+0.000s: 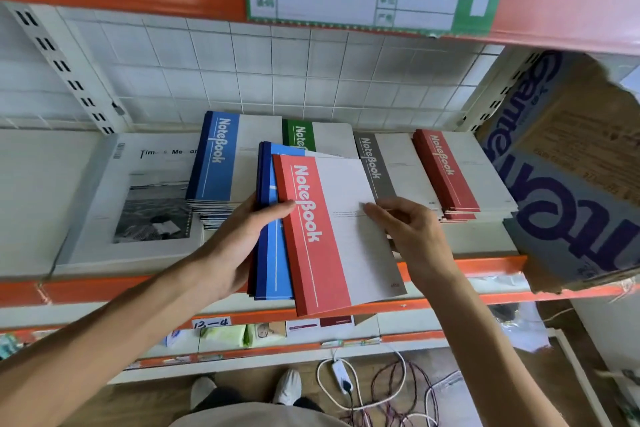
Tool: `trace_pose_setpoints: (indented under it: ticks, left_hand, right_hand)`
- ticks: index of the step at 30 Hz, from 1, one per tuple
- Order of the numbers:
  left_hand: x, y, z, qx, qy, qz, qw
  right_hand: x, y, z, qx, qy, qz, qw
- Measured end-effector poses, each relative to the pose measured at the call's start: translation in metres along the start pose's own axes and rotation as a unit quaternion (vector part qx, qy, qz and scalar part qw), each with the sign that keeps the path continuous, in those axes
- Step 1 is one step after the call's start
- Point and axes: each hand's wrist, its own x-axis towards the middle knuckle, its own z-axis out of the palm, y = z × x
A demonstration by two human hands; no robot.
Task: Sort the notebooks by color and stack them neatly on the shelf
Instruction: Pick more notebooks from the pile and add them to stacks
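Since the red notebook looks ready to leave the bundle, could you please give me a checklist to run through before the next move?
1. Red notebook on top of the held bundle: ok.
2. Right hand has a grip on the red notebook's right edge: ok.
3. Left hand holds the blue notebooks beneath: ok.
4. Red stack on the shelf is unobstructed: ok.
5. Red stack's edges are square: cannot tell.
6. Only one notebook in the right hand's grip: cannot tell.
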Motion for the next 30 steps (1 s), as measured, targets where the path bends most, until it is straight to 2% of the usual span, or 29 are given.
trace_pose_setpoints:
  ticks: [2,4,8,11,13,15,17,19,20,22,24,27,30]
  left_hand:
    - [-0.003,0.003,0.004,-0.003,0.007,0.004,1.000]
    - [-0.004,0.003,0.003,-0.016,0.017,-0.007,1.000]
    - [-0.003,0.007,-0.001,-0.029,0.026,-0.023,0.999]
    - [-0.003,0.007,-0.002,-0.020,0.041,-0.015,0.999]
    - [-0.002,0.007,0.001,-0.018,0.040,-0.012,0.999]
    - [-0.002,0.008,0.003,-0.013,0.034,-0.012,0.999]
    - [-0.001,0.008,0.006,-0.006,0.027,-0.013,1.000]
    - [0.000,0.006,0.005,-0.003,0.025,-0.013,1.000]
    - [0.001,0.005,0.005,0.000,0.023,-0.015,1.000]
    - [0.003,0.005,0.005,0.004,0.023,-0.016,1.000]
    - [0.005,0.005,0.004,0.010,0.027,-0.016,0.999]
    - [0.007,0.004,0.005,0.012,0.031,-0.016,0.999]
    - [0.007,0.004,0.007,0.014,0.030,-0.019,0.999]
  right_hand:
    - [0.002,0.002,-0.005,0.043,-0.019,0.038,0.998]
    - [0.008,0.005,-0.015,0.028,-0.006,0.034,0.999]
    - [0.045,0.007,-0.064,-0.091,0.129,0.000,0.987]
    - [0.079,0.007,-0.108,-0.122,0.219,0.034,0.967]
    - [0.095,0.008,-0.128,-0.153,0.242,0.047,0.957]
    - [0.106,0.012,-0.140,-0.240,0.257,0.041,0.935]
    - [0.108,0.012,-0.141,-0.357,0.275,0.030,0.892]
    - [0.105,0.011,-0.131,-0.450,0.269,-0.010,0.851]
    - [0.102,0.011,-0.123,-0.467,0.246,-0.029,0.849]
    - [0.096,0.013,-0.106,-0.465,0.165,-0.049,0.868]
    - [0.089,0.019,-0.091,-0.478,0.101,-0.072,0.870]
    - [0.090,0.028,-0.089,-0.504,0.099,-0.086,0.854]
    - [0.101,0.025,-0.099,-0.480,0.100,-0.072,0.869]
